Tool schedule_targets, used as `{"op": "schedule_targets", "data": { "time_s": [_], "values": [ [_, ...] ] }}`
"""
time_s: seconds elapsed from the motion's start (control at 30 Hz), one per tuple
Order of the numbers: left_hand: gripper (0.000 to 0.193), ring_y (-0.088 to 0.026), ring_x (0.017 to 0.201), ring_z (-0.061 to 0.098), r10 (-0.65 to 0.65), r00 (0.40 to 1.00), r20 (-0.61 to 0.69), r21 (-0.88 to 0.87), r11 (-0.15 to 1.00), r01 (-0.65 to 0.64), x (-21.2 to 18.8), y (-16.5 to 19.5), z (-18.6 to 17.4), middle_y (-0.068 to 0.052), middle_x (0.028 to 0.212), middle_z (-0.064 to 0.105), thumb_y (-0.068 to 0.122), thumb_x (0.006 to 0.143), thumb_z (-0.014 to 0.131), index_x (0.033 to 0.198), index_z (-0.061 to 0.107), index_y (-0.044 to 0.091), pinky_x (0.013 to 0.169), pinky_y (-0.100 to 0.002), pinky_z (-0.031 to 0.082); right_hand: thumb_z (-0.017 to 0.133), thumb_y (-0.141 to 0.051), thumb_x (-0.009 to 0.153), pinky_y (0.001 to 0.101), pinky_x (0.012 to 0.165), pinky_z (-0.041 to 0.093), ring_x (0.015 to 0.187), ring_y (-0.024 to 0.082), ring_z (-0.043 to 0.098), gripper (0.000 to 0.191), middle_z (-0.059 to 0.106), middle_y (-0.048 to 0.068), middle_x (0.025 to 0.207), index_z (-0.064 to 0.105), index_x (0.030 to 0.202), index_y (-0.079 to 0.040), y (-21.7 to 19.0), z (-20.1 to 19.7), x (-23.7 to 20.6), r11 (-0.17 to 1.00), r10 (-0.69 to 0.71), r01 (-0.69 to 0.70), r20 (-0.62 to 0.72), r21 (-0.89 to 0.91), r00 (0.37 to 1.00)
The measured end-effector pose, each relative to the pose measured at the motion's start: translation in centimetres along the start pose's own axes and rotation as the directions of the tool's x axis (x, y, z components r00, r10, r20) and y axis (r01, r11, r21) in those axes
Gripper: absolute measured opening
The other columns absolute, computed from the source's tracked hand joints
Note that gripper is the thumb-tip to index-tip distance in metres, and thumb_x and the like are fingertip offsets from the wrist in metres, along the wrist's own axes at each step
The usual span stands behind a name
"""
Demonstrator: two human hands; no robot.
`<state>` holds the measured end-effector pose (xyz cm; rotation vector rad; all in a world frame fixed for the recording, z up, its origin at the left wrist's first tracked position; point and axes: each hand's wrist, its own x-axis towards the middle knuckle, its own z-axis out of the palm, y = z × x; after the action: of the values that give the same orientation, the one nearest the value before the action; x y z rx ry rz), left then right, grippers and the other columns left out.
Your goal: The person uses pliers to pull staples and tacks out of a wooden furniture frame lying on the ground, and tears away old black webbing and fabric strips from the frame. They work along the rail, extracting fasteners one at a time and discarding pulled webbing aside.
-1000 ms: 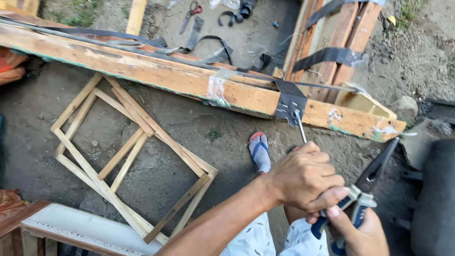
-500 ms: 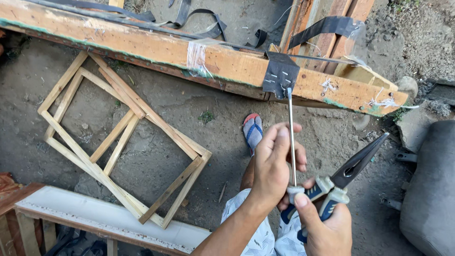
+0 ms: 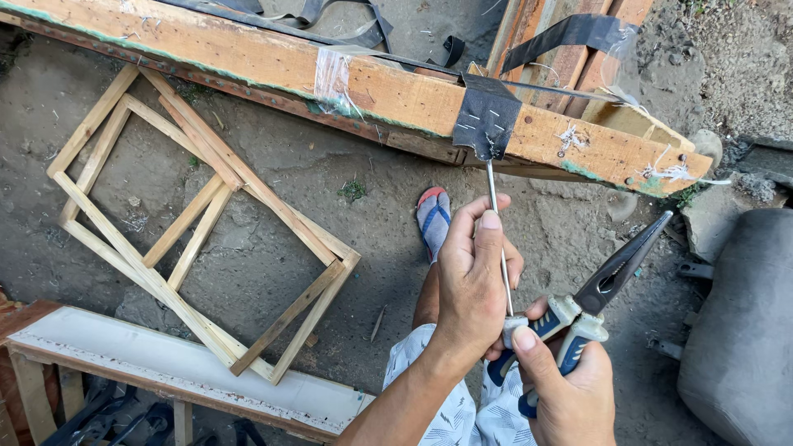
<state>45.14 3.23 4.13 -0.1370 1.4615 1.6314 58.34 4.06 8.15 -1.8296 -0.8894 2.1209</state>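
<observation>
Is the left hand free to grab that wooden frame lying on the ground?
Probably not right now: the left hand is closed around a thin metal rod, and the wooden frame lies well off to its left on the ground, with nothing covering it.

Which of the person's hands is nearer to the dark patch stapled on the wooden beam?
Left. The left hand grips the thin metal rod just below the dark patch. The right hand is lower, holding the pliers, farther away.
</observation>
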Motion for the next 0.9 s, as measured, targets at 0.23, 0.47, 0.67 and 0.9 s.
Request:
{"op": "schedule_targets", "data": {
  "time_s": [0.23,0.47,0.67,0.9],
  "values": [
    [0.036,-0.002,0.051,0.043,-0.027,1.0,-0.011,0.059,0.998,0.028,0.0,0.2,0.1,0.002,0.061,0.05,0.027,0.113,0.041,0.133,0.053,0.001,0.045,-0.02,0.033,0.072,-0.01,0.086,0.0368,0.067,0.056,0.075,0.029,0.072,0.04,0.071,0.021,0.085,0.054,0.119,0.003,-0.1,-0.4,-0.1,0.998,0.028,-0.031,0.041,0.063,0.999],
    [0.036,-0.002,0.051,0.045,-0.024,0.999,-0.027,0.053,0.998,0.026,0.3,0.7,0.3,0.002,0.063,0.05,0.027,0.112,0.044,0.134,0.055,0.0,0.045,-0.02,0.035,0.073,-0.01,0.088,0.04,0.068,0.055,0.077,0.03,0.071,0.041,0.07,0.021,0.086,0.053,0.121,0.003,0.4,0.2,-0.1,0.99,0.014,-0.023,0.064,0.141,0.998],
    [0.036,-0.003,0.05,0.046,-0.031,0.999,-0.016,0.068,0.997,0.032,1.7,1.3,-0.5,0.003,0.061,0.05,0.03,0.11,0.048,0.13,0.058,0.001,0.044,-0.021,0.036,0.074,-0.012,0.086,0.0416,0.07,0.058,0.075,0.028,0.071,0.039,0.069,0.019,0.083,0.051,0.116,0.0,1.2,2.5,0.1,0.98,-0.001,-0.015,0.076,0.2,0.997],
    [0.038,-0.003,0.051,0.044,-0.093,0.989,0.119,0.346,0.937,0.046,4.8,1.3,-7.0,0.005,0.068,0.057,0.037,0.104,0.056,0.104,0.069,0.002,0.044,-0.023,0.034,0.075,-0.013,0.09,0.0297,0.071,0.054,0.079,0.014,0.065,0.031,0.067,0.006,0.089,0.055,0.111,0.0,7.0,6.9,2.8,0.987,-0.161,0.155,0.15,0.053,0.975]
  ]
}}
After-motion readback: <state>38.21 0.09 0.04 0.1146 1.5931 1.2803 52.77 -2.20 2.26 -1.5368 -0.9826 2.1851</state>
